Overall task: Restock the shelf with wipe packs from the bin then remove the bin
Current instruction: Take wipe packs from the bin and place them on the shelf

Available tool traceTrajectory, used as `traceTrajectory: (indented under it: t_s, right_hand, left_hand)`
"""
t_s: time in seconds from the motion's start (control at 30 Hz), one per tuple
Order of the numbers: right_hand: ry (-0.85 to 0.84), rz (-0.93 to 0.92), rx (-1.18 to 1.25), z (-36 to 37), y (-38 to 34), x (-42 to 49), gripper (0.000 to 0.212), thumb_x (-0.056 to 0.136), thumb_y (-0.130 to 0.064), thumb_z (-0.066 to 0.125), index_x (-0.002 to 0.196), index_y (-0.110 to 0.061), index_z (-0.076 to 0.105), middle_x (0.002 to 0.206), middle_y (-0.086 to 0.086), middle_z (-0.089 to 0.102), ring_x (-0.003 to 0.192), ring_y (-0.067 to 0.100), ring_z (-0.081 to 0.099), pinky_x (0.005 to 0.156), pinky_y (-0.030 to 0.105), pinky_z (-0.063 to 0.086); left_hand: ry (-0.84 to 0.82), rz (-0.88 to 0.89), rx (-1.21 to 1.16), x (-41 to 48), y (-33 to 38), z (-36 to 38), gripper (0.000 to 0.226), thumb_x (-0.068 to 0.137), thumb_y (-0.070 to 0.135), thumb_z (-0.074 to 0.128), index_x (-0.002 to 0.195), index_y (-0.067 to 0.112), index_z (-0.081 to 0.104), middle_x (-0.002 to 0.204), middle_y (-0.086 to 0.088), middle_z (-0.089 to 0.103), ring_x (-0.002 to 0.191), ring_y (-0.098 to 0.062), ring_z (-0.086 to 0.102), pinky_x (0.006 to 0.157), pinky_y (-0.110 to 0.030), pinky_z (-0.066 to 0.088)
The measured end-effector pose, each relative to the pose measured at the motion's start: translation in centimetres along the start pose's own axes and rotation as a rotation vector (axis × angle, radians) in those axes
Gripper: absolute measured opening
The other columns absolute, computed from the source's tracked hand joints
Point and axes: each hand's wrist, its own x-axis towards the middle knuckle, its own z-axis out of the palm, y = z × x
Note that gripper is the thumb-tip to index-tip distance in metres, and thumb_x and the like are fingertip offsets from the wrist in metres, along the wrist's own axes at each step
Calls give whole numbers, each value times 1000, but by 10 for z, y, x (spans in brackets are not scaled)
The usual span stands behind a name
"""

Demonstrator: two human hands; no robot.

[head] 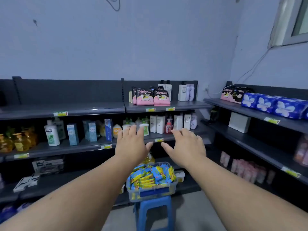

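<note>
Head view — faces shelves (93,147) ahead; slightly downward

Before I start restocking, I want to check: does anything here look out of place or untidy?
Yes. The clear bin overhangs the small blue stool under it, and its wipe packs are heaped above the rim, so one could slip off. On the low left shelf, white boxes lie askew.

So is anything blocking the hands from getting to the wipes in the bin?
Nothing visible is. The bin has no lid and sits on the blue stool, with the wipe packs heaped inside. The left hand and right hand are open and higher up, with only air between.
</note>
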Motion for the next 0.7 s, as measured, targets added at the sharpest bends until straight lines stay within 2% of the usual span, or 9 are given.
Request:
traceTrajectory:
  t_s: [0.23,0.5,0.7]
  right_hand:
    - [-23,29,-39,66,-30,80,70,88,-71,32,143,-27,33,140,2,41,131,24,38,110,45,30]
    - [-99,147,-41,139,-81,203,72,89,-71,31,146,-26,30,145,1,38,132,23,38,110,45,30]
    - [-142,202,-23,194,-96,264,68,90,-69,32,143,-27,33,143,0,39,131,22,38,109,44,31]
  left_hand:
    - [-2,34,-19,79,-49,60,67,93,59,37,147,22,25,151,-4,29,140,-24,24,116,-41,17]
    - [-30,123,-41,205,-130,121,65,93,58,37,146,22,27,151,-4,29,141,-23,23,115,-39,17]
    - [-101,141,-57,268,-165,177,65,93,59,36,146,22,27,151,-4,29,140,-23,24,115,-40,19]
